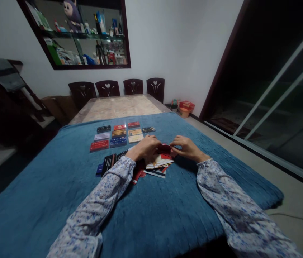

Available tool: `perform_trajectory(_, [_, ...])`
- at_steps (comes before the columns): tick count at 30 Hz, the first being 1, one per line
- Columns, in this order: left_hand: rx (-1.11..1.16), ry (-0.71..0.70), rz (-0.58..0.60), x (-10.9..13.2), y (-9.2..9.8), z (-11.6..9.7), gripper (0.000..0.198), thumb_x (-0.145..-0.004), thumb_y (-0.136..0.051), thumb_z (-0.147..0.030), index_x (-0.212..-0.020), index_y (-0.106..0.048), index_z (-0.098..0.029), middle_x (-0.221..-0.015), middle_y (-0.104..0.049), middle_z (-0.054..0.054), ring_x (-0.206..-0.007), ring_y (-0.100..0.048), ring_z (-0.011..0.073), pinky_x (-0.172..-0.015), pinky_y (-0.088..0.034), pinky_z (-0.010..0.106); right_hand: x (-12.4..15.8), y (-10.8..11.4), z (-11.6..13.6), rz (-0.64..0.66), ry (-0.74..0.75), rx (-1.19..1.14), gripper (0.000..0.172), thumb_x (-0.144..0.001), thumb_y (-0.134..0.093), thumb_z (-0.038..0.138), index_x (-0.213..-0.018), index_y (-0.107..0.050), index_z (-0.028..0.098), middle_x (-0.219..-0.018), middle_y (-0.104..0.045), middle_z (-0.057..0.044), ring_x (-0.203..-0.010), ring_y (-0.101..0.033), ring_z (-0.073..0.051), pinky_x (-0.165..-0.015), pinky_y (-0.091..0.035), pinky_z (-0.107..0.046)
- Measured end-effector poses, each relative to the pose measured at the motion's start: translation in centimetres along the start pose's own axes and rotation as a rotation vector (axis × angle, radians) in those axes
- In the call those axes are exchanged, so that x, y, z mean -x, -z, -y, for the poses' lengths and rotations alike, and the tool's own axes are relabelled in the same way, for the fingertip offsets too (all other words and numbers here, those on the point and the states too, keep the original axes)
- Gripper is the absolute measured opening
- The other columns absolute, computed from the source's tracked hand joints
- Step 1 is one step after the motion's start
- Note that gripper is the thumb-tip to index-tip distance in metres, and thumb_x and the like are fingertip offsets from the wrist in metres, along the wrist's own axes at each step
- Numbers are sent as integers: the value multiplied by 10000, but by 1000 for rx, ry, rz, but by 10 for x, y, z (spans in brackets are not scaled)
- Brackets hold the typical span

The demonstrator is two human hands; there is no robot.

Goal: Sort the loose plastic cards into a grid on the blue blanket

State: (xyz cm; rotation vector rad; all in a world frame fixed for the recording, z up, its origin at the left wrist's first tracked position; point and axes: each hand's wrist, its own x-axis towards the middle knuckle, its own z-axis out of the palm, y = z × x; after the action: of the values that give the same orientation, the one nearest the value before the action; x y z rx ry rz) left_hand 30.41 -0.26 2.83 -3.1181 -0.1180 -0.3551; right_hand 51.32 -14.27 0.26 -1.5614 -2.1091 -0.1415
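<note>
Between my two hands a dark red card (164,148) is held up by its ends, above a loose heap of cards. My left hand (147,146) pinches its left end, and my right hand (185,147) grips the right end. Under them lie white and yellow cards (156,162), with red cards (137,173) sticking out at the lower left. Black cards (109,163) and a blue card (99,169) lie left of my left wrist. Farther back, cards sit in neat rows of stacks, among them a red stack (99,145), a blue stack (118,142) and a cream stack (135,138).
A blue cloth (60,186) covers the near part of the table, and the marble top (121,105) shows beyond it. Several dark chairs (133,87) line the far end. A sliding glass door (269,86) stands to the right, a wall cabinet (86,66) behind.
</note>
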Motion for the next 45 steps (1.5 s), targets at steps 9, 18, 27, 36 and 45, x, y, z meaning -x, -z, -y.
perform_trajectory(9, [55,120,-48,0,-3,-4,371,-835,-650,-134,-1202,-655,-185,-1041,-716,93,-970,-644,257,-850,-473,346,2,-7,-3,-114,-35,-14,209,-949,-557,213,-1014,-755,193,-895,-739,-94,-836,-633,-210,-768,-496,-318])
perform_trajectory(18, [105,183,-53,3,-11,0,383,-844,-621,-150,-1220,-592,-219,-1091,-705,90,-1035,-661,256,-889,-488,335,1,-20,-6,-159,-144,23,245,-960,-527,212,-1112,-719,198,-877,-711,-79,-778,-616,-198,-746,-479,-300])
perform_trajectory(27, [58,239,48,4,-10,-5,423,-892,-590,-160,-1309,-536,-201,-1176,-714,129,-1102,-670,291,-893,-495,364,1,-15,4,4,-210,15,381,-895,-563,202,-1265,-655,192,-1021,-751,-92,-837,-662,-201,-769,-473,-297])
perform_trajectory(36, [69,256,44,5,-15,-1,491,-884,-588,-159,-1368,-508,-165,-1242,-662,158,-1183,-620,304,-999,-484,408,0,-17,2,72,-243,32,567,-850,-661,275,-1399,-561,171,-1163,-688,-136,-1029,-653,-263,-901,-497,-376])
perform_trajectory(45, [123,232,-18,5,-20,4,486,-861,-593,-171,-1339,-507,-144,-1215,-660,163,-1121,-622,298,-974,-503,421,2,-23,-7,26,-232,50,531,-867,-652,284,-1376,-572,157,-1133,-672,-142,-1004,-633,-270,-888,-494,-388])
